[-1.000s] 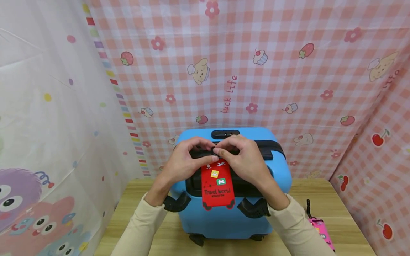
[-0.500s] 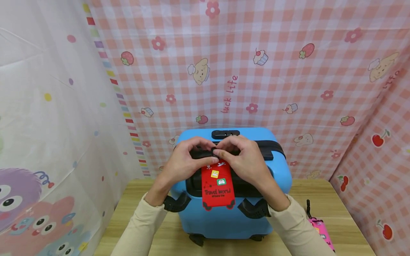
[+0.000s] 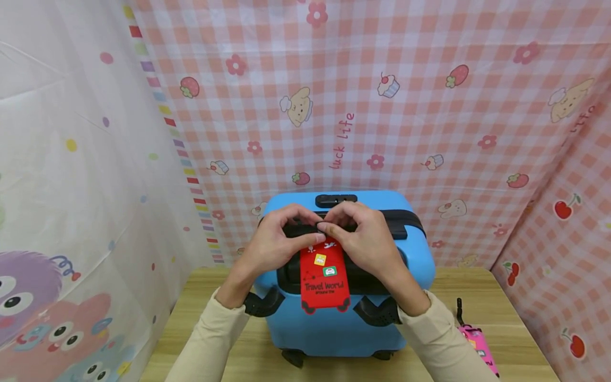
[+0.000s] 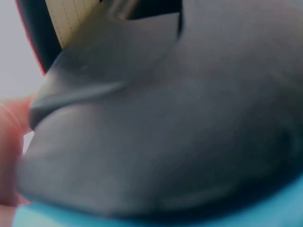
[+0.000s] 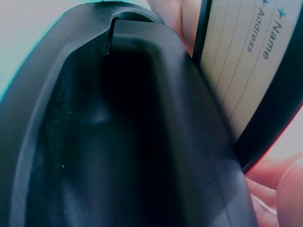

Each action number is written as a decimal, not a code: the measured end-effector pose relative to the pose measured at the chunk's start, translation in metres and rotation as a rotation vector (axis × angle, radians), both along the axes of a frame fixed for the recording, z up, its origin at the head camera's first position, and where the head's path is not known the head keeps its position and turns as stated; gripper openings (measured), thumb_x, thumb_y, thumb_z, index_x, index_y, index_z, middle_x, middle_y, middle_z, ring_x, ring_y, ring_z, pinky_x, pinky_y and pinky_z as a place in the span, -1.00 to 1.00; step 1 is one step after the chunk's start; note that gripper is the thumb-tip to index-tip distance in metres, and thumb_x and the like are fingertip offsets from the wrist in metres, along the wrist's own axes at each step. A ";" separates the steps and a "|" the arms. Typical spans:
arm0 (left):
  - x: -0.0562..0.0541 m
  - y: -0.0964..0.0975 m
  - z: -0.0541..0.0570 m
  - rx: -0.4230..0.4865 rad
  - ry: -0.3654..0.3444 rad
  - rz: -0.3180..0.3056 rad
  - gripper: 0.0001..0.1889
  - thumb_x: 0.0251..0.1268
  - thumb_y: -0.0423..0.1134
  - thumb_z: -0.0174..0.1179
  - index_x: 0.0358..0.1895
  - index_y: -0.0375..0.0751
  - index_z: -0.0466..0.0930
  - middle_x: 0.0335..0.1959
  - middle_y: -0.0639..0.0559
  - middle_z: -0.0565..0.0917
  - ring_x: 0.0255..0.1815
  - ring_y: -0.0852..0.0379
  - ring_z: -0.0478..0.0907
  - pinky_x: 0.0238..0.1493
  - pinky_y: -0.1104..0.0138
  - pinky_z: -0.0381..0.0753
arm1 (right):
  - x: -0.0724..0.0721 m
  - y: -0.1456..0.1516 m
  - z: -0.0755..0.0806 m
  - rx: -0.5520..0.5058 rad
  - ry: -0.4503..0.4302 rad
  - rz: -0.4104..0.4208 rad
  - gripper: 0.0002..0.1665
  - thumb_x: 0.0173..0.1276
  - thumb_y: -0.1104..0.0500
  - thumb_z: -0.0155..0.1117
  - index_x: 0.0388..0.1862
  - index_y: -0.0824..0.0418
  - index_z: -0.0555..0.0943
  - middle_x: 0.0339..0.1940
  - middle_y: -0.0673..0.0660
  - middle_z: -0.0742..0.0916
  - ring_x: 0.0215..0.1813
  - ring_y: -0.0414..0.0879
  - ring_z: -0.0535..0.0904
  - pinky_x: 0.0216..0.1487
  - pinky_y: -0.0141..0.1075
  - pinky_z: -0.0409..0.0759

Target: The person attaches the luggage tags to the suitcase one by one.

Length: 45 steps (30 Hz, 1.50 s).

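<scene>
A red luggage tag [image 3: 324, 286] printed "Travel World" hangs against the front of a light blue suitcase [image 3: 339, 334]. My left hand [image 3: 272, 241] and right hand [image 3: 369, 239] meet above the tag, fingertips almost together. Thumbs and forefingers pinch the tag's black strap at the suitcase's black carry handle [image 5: 213, 142]; the fingers mostly hide the strap. In the right wrist view, the tag's lined back, a name and address card [image 5: 236, 61], faces the handle. Dark plastic of the handle [image 4: 142, 132] fills most of the left wrist view.
The suitcase stands on a wooden table [image 3: 496, 313], with a black combination lock [image 3: 335, 200] on top. At the right lies a pink luggage tag [image 3: 479, 347], partly behind the right sleeve. A pink checked curtain [image 3: 363, 106] hangs close behind, and a white printed one [image 3: 81, 185] at left.
Both hands keep their place, with only slight fingertip movement. The bit of black strap between the fingertips shows less than half a second ago. Suitcase and red tag have stayed still.
</scene>
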<state>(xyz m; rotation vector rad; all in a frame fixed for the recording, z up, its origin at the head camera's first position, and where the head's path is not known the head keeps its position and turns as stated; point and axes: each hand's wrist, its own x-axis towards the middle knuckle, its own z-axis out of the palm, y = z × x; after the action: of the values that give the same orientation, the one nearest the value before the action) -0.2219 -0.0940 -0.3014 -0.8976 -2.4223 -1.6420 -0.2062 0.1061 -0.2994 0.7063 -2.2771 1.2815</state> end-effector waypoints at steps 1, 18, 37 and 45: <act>0.000 0.000 0.000 0.002 0.002 -0.003 -0.76 0.24 -0.22 0.38 -0.04 -0.04 0.67 -0.14 0.08 0.70 -0.16 0.08 0.61 -0.13 0.15 0.67 | 0.000 0.000 0.000 0.002 0.003 0.000 -0.88 0.27 0.20 0.45 -0.25 0.20 0.69 -0.38 0.04 0.67 -0.33 -0.15 0.52 -0.37 -0.29 0.56; -0.003 0.001 -0.001 0.042 0.004 -0.003 -0.87 0.32 -0.25 0.31 -0.12 -0.13 0.70 -0.23 -0.01 0.73 -0.33 0.02 0.64 -0.29 0.21 0.68 | 0.000 0.005 0.001 0.091 0.032 0.063 -0.88 0.34 0.22 0.34 -0.17 0.17 0.73 -0.22 0.03 0.69 -0.14 -0.15 0.52 -0.09 -0.17 0.57; -0.003 0.001 0.000 0.034 0.026 0.020 -0.84 0.37 -0.24 0.25 -0.08 -0.16 0.72 -0.24 0.00 0.73 -0.32 0.04 0.62 -0.27 0.24 0.66 | 0.000 0.006 0.001 0.071 0.002 0.068 -0.77 0.26 0.17 0.46 -0.11 0.18 0.72 -0.22 0.05 0.69 -0.17 -0.16 0.52 -0.14 -0.22 0.58; -0.001 0.001 0.000 0.040 0.009 0.022 -0.85 0.35 -0.25 0.27 -0.08 -0.16 0.70 -0.23 0.00 0.73 -0.30 0.01 0.62 -0.25 0.23 0.66 | 0.001 0.006 0.000 0.067 0.002 0.069 -0.79 0.29 0.19 0.42 -0.11 0.19 0.73 -0.17 0.06 0.71 -0.16 -0.13 0.52 -0.09 -0.17 0.56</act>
<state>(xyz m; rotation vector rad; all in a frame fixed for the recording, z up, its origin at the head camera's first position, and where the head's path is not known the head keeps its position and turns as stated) -0.2232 -0.0932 -0.3011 -0.8676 -2.3757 -1.6698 -0.2052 0.1118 -0.2990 0.8159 -2.3222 1.2390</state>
